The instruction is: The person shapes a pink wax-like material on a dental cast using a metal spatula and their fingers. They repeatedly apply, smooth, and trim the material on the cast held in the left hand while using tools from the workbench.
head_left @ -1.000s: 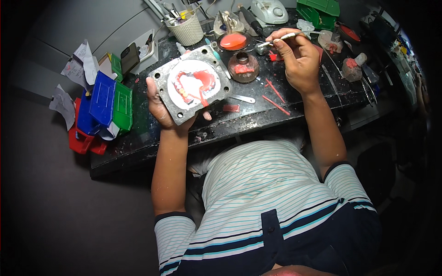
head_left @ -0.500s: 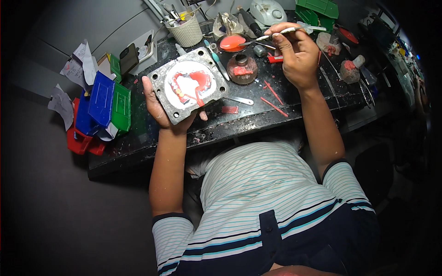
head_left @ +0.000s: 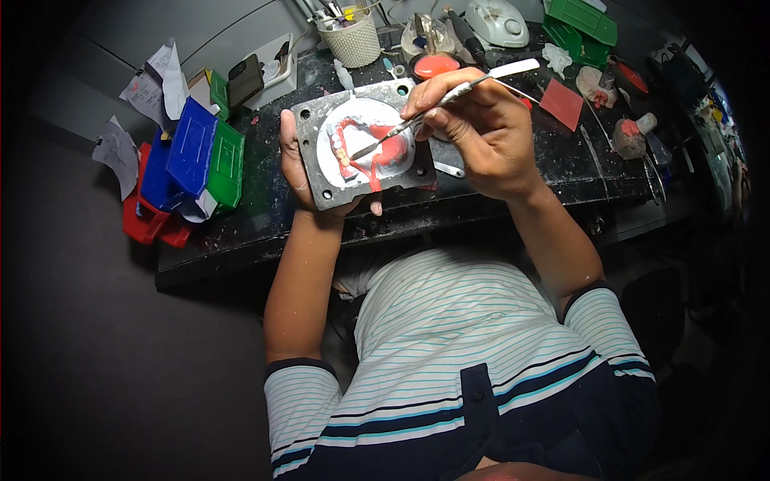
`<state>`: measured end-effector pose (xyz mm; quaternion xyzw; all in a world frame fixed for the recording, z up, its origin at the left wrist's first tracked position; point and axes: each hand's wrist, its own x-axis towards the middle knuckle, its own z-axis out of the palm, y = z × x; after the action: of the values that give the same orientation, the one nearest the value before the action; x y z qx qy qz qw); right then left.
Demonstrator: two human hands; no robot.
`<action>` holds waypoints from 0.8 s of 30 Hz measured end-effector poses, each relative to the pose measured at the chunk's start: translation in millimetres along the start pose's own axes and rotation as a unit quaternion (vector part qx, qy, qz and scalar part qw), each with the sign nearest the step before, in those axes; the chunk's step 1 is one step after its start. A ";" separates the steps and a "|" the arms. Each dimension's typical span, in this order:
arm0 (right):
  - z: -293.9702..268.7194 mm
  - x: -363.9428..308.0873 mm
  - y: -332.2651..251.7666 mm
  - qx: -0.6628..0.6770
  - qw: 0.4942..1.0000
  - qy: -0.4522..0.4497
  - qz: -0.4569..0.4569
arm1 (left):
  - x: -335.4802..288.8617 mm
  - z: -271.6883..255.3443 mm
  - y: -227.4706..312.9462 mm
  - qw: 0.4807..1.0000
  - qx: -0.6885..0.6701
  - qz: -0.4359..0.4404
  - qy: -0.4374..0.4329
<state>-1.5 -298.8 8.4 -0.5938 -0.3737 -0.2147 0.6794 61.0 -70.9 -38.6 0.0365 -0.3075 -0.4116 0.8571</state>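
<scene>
My left hand (head_left: 295, 168) holds a square grey metal dental flask half (head_left: 309, 152) from below and the left, tilted toward me. White plaster (head_left: 365, 104) fills its round middle. In the plaster sits a red wax arch (head_left: 393, 150) with a row of pale teeth (head_left: 338, 138), some yellowish; a red strip runs to the near edge. My right hand (head_left: 489, 136) pinches a wax spatula (head_left: 513, 69) like a pen. Its narrow blade points down at the arch near the teeth; I cannot tell whether it touches. A thin rod shows behind the right fingers.
A red wax sheet (head_left: 561, 104) lies right of my hand, beside a wax-smeared jar (head_left: 630, 140). Behind are a dish of orange-red wax (head_left: 437, 64), a cup of tools (head_left: 353, 44), and a white device (head_left: 497, 22). Blue (head_left: 183, 144) and green bins (head_left: 228, 164) stand left.
My right hand has come down and left, bringing the spatula blade from over the wax dish to the flask. The flask has shifted slightly right in view and turned a little.
</scene>
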 end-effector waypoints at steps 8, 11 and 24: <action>3.8 -1.3 1.0 0.010 1.000 0.003 0.004 | -4.9 -4.6 3.2 1.000 -0.006 -0.026 -0.005; 2.7 -2.3 2.0 -0.003 1.000 -0.001 0.014 | -3.9 -5.0 2.5 0.999 -0.025 -0.025 -0.014; 3.4 -1.0 0.0 -0.018 1.000 0.002 0.016 | -0.2 1.4 -3.4 0.999 -0.041 0.009 -0.018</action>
<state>-3.0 -295.7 7.7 -0.6113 -0.3592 -0.2113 0.6728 57.8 -72.7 -38.6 -0.0087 -0.3060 -0.4170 0.8558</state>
